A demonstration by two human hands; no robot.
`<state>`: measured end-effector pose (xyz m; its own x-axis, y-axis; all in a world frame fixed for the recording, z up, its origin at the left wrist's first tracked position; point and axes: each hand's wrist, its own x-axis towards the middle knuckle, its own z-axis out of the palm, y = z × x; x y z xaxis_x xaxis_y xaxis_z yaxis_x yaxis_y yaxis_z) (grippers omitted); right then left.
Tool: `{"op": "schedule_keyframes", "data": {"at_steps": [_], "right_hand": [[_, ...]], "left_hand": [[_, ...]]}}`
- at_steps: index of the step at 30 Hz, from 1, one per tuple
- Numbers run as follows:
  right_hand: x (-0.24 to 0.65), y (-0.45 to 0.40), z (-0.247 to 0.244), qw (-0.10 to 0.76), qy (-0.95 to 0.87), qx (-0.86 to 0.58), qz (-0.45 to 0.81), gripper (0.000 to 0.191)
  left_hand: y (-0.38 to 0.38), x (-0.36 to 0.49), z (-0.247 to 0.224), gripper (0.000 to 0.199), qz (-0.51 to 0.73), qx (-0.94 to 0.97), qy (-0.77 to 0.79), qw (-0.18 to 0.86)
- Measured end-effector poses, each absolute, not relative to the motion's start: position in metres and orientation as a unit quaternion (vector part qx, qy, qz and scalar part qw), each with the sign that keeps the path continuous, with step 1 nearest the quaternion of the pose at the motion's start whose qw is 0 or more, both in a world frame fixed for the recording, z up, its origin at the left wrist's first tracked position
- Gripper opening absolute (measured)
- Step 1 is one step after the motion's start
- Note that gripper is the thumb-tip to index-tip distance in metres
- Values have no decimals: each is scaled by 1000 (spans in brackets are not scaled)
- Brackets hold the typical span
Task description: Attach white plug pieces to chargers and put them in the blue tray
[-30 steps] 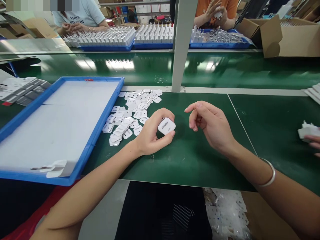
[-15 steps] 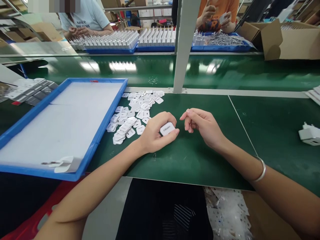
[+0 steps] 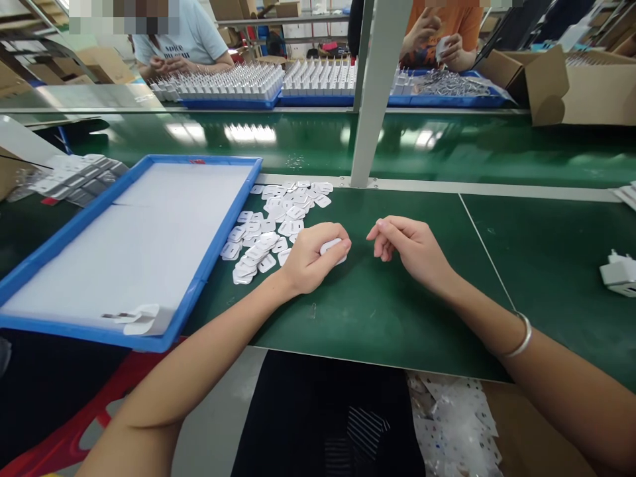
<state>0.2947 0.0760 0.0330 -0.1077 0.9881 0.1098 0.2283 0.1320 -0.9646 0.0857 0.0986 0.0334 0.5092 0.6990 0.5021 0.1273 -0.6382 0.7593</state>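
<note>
My left hand (image 3: 318, 257) is wrapped round a white rounded charger casing (image 3: 331, 246), mostly covered by fingers and thumb. Across a short gap to the right, my right hand (image 3: 405, 242) hovers over the green bench with fingers curled and thumb against the index finger. Whatever may be between those fingertips is hidden or too small to make out. Just left of my left hand lies a loose heap of flat white covers (image 3: 258, 248) with small slots. A white charger plug (image 3: 619, 273) stands at the far right of the bench.
A blue-rimmed tray (image 3: 199, 281) at the left holds a white plug piece (image 3: 144, 319) with pins. A white post (image 3: 375, 99) rises at the bench's back edge. Beyond the green belt (image 3: 298, 142), two people work behind trays of white plugs (image 3: 233, 83); a cardboard box (image 3: 591, 93) stands right.
The casing in my left hand has turned, so its printed face no longer shows. My right hand has kept nearly the same pose. The whole view has shifted slightly.
</note>
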Motion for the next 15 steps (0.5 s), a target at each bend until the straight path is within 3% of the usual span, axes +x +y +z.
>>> {"op": "schedule_keyframes", "data": {"at_steps": [3,7,11,15], "right_hand": [[309,86,27,420,-659,-541,311,33],[329,99,20,378,-678,-580,248,35],[352,110,19,289,-679,-639,216,37],[404,121,30,185,-688,-685,152,27]], "left_hand": [[108,83,33,36,409,779,333,339],[115,75,44,51,325,746,487,317],[96,50,76,43,238,714,601,268],[72,7,124,45,107,713,674,163]]}}
